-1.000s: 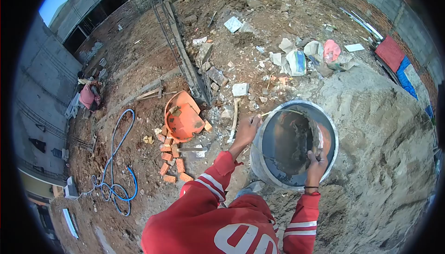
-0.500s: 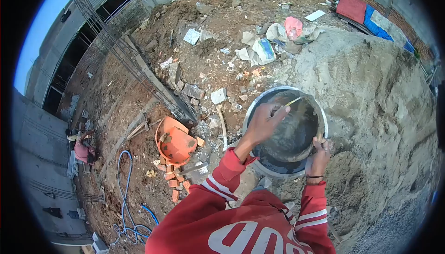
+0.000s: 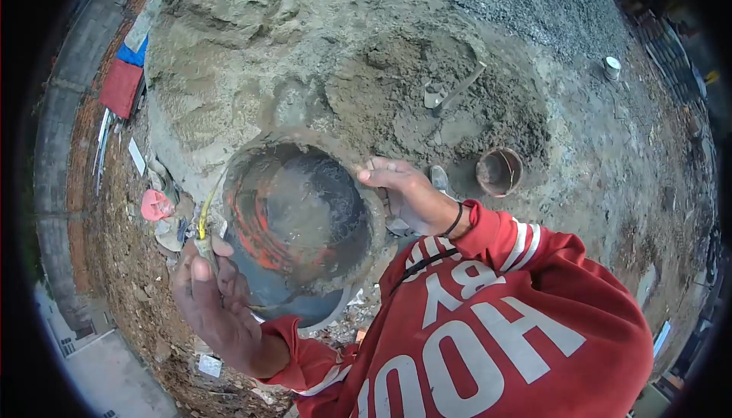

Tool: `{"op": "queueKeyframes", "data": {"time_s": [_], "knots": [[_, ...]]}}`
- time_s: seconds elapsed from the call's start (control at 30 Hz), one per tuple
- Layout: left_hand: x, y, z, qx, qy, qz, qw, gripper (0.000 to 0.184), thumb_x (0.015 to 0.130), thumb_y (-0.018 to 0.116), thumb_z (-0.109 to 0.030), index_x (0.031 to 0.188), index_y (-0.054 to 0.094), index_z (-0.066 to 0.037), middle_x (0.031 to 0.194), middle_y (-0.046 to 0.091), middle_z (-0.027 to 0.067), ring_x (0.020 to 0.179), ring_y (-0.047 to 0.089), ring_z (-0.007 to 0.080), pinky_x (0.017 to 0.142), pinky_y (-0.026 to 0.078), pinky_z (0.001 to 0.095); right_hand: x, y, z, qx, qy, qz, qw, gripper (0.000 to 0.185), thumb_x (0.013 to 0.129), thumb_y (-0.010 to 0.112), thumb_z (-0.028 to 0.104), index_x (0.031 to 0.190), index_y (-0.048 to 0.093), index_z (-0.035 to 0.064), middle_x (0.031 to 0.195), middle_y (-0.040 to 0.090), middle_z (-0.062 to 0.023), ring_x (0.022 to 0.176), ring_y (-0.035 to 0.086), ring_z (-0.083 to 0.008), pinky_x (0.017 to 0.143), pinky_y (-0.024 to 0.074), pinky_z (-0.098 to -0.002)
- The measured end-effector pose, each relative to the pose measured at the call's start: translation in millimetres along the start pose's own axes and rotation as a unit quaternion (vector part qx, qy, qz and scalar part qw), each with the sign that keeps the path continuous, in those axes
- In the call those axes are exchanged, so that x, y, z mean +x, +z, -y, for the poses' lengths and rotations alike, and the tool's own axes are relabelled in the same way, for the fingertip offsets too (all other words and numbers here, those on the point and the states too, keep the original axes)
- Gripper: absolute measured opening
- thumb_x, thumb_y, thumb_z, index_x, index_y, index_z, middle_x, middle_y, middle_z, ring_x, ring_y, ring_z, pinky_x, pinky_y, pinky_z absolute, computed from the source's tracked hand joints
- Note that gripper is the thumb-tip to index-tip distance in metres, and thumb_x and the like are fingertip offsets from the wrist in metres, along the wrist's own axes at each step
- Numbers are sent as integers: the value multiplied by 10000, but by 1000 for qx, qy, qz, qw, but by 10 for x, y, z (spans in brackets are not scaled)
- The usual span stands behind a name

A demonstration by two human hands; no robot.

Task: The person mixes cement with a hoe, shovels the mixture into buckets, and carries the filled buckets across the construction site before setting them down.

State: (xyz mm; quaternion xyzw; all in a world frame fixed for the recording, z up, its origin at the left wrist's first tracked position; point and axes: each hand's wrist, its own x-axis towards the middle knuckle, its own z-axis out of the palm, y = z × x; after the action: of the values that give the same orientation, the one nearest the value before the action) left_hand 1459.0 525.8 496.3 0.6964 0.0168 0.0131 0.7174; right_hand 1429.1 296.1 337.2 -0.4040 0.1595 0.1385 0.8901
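Observation:
A mortar-caked bucket (image 3: pixel 255 212) with orange-red streaks on its inner wall is in front of me, holding dark grey, watery contents. My left hand (image 3: pixel 210 296) is closed on its thin handle, at the grip below a yellow stretch of the handle (image 3: pixel 204 216). On the opposite side my right hand (image 3: pixel 408 195) grips the bucket's rim, thumb on top and fingers outside. Below the bucket, partly covered by it, stands a large round tub (image 3: pixel 343 310) with water in it.
Ahead lies a mound of wet grey mix (image 3: pixel 374 86) with a long-handled tool (image 3: pixel 463 89) on it. A second bucket (image 3: pixel 499 172) stands to the right. Gravel (image 3: pixel 534 3) is piled beyond, near a white can (image 3: pixel 611 67). A pink bag (image 3: pixel 156 204) lies left.
The bucket has come up out of the tub's water, with both hands still on it. My view has turned right, toward the sand and the wet mix.

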Motion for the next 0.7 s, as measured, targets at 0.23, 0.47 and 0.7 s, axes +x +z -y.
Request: {"op": "queueKeyframes", "data": {"time_s": [0.23, 0.47, 0.7], "knots": [[296, 1467, 378, 59, -43, 306, 949, 203, 932, 613, -164, 868, 576, 25, 654, 453, -56, 567, 328, 9, 466, 246, 218, -950, -846, 378, 152, -115, -150, 970, 240, 903, 601, 207, 1117, 562, 106, 959, 562, 36, 903, 580, -102, 794, 503, -303], [396, 3238, 1465, 221, 23, 472, 853, 370, 881, 665, -285, 704, 557, 22, 572, 471, 85, 517, 406, 157, 552, 414, 317, -1317, -2068, 305, 135, -153, -374, 905, 249, 881, 588, 139, 1128, 565, 114, 993, 572, 21, 929, 568, -122, 790, 511, -341], [512, 4673, 3095, 336, -49, 464, 818, 557, 847, 672, -439, 1061, 675, 75, 890, 679, 277, 882, 682, 382, 787, 508, 429, -845, -3506, 423, 50, -31, -514, 856, 243, 876, 579, 148, 1117, 596, 120, 988, 610, 18, 869, 573, -119, 723, 500, -336]]}}
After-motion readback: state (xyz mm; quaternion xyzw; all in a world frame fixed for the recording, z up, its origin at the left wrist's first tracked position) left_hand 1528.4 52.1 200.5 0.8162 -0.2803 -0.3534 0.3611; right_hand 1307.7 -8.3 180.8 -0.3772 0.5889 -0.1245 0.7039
